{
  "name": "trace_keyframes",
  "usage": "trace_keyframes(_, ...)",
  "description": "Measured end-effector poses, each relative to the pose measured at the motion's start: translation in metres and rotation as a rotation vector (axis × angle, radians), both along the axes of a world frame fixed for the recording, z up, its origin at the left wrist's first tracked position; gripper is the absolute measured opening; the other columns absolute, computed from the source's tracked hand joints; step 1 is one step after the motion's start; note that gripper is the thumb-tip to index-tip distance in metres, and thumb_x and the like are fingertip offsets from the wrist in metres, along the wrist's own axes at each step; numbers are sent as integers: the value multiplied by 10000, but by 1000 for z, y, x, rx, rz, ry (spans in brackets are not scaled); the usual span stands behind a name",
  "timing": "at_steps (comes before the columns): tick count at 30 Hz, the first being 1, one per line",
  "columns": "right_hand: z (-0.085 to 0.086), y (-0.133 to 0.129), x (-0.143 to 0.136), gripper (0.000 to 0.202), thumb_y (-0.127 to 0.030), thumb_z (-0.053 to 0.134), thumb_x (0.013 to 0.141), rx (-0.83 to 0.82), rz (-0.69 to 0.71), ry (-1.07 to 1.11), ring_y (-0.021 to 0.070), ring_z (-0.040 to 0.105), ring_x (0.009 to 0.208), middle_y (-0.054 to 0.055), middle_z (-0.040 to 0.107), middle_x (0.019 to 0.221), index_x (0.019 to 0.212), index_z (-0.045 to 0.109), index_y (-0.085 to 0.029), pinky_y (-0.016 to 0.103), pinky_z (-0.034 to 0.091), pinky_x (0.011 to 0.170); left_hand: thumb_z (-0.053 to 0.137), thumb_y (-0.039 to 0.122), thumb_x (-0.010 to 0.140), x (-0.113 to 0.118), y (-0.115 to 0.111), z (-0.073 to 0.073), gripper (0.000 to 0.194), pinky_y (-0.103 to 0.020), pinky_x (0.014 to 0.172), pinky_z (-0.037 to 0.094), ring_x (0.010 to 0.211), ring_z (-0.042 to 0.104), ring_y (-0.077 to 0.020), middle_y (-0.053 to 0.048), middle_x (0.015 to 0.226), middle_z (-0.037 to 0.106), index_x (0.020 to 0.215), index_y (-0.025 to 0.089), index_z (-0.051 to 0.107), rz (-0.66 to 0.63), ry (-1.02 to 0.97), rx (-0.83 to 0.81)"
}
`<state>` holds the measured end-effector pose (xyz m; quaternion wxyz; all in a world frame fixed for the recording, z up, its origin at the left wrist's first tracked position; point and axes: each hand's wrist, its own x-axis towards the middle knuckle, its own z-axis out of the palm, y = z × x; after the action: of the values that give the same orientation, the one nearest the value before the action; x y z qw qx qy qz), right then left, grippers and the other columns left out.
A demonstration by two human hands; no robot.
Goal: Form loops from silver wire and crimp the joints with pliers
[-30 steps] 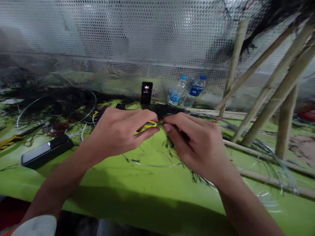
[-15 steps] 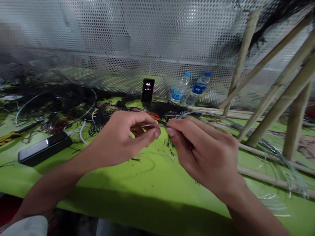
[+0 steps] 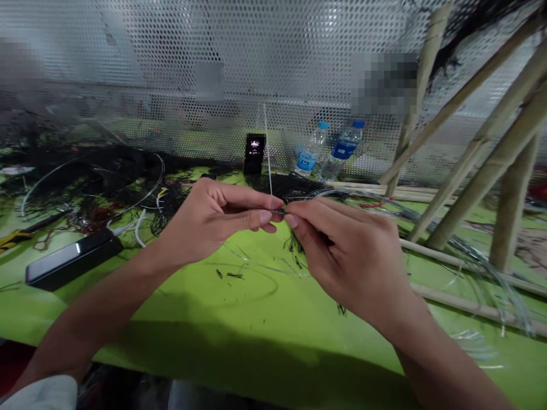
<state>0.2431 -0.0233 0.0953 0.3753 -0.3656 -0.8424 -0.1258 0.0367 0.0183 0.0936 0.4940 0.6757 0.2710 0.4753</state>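
Over the green table, my left hand (image 3: 213, 219) pinches a thin pale strand (image 3: 268, 151) between thumb and fingers. The strand sticks up almost straight from the fingertips. Close beside it, my right hand (image 3: 352, 247) has thumb and forefinger closed on the end of a short dark thread-like piece (image 3: 278, 211), which reaches across to the left fingertips. Whether the strand and dark piece are joined is too small to tell. A clear line (image 3: 265, 266) curves over the table below my hands, next to small dark clippings (image 3: 235, 275).
Behind stand a phone (image 3: 254, 154) and two water bottles (image 3: 308, 151) (image 3: 343, 149) before a perforated metal panel (image 3: 162, 62). Bamboo poles (image 3: 482, 171) lean at right. A black power bank-like box (image 3: 74, 259), yellow-black-handled tool (image 3: 15, 240) and black fibres (image 3: 106, 168) lie left.
The pale strand now stands upright above my left fingertips; earlier a strand lay across between the fingers. My left fingers have straightened and moved closer to my right fingertips.
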Motion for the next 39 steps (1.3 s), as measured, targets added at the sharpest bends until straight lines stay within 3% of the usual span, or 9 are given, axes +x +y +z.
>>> trace_keyframes(4, -1, 6, 0, 167, -120, 560, 1003, -81, -6, 37, 100, 509, 591, -11, 626, 705, 896, 682, -159, 245, 369, 578, 808, 99, 830, 1, 12, -10, 195, -240, 718, 687, 773, 805, -181, -8, 888, 827, 967, 234, 840, -11, 7, 79)
trace_keyframes(7, -4, 13, 0, 182, -118, 566, 994, -184, -20, 68, 98, 467, 565, -22, 617, 675, 873, 693, -166, 248, 341, 564, 798, 123, 851, 3, 29, -26, 220, -196, 655, 655, 766, 795, -152, -18, 891, 828, 1014, 267, 832, -31, -12, 258)
trace_keyframes(9, -6, 18, 0, 189, -121, 566, 989, -239, -23, 82, 96, 445, 547, -28, 613, 654, 866, 701, -170, 249, 326, 558, 823, 129, 823, 3, 40, -36, 236, -230, 726, 670, 789, 791, -156, -24, 892, 827, 1012, 270, 833, -59, -69, 342)
trace_keyframes(13, -10, 21, -2, 215, -169, 513, 1021, -221, -45, 57, 115, 523, 631, 14, 676, 769, 935, 710, -161, 260, 319, 590, 864, 248, 796, 0, 51, -37, 171, -256, 715, 667, 724, 785, -167, -44, 884, 826, 965, 230, 846, -152, -95, 138)
trace_keyframes(19, -13, 11, -7, 273, -180, 431, 1034, -60, -139, -153, 106, 438, 568, 1, 613, 746, 904, 671, -167, 289, 223, 529, 804, 548, 819, -12, 43, -10, 421, -215, 541, 586, 542, 697, -133, -65, 716, 762, 802, 129, 759, -334, 86, -317)
trace_keyframes(26, -12, 1, -7, 245, -153, 465, 1013, 77, -115, -235, 105, 444, 560, -15, 596, 705, 897, 679, -178, 304, 211, 522, 891, 450, 749, -20, 38, -3, 354, -144, 424, 430, 463, 525, -53, 24, 611, 634, 769, 152, 702, -416, 279, -277)
trace_keyframes(29, -10, -2, -7, 255, -141, 465, 1011, 103, -112, -225, 103, 439, 550, -18, 590, 689, 891, 687, -174, 305, 214, 516, 904, 433, 731, -17, 35, -5, 342, -166, 427, 421, 453, 512, -62, 38, 573, 607, 749, 166, 691, -313, 310, -75)
trace_keyframes(35, -9, -2, -5, 273, -147, 446, 1038, 25, -63, -170, 101, 469, 585, -9, 593, 716, 912, 688, -160, 283, 269, 539, 731, 358, 916, -25, 24, -7, 140, -222, 619, 476, 646, 657, -114, -5, 700, 724, 855, 235, 760, 124, 572, 841)
trace_keyframes(39, -9, -3, -7, 261, -148, 447, 1041, 10, -60, -140, 101, 438, 585, -7, 576, 713, 942, 689, -158, 270, 285, 552, 642, 255, 953, -29, 17, -10, 123, -266, 623, 478, 694, 672, -151, -20, 772, 736, 877, 253, 738, 257, 691, 1063)
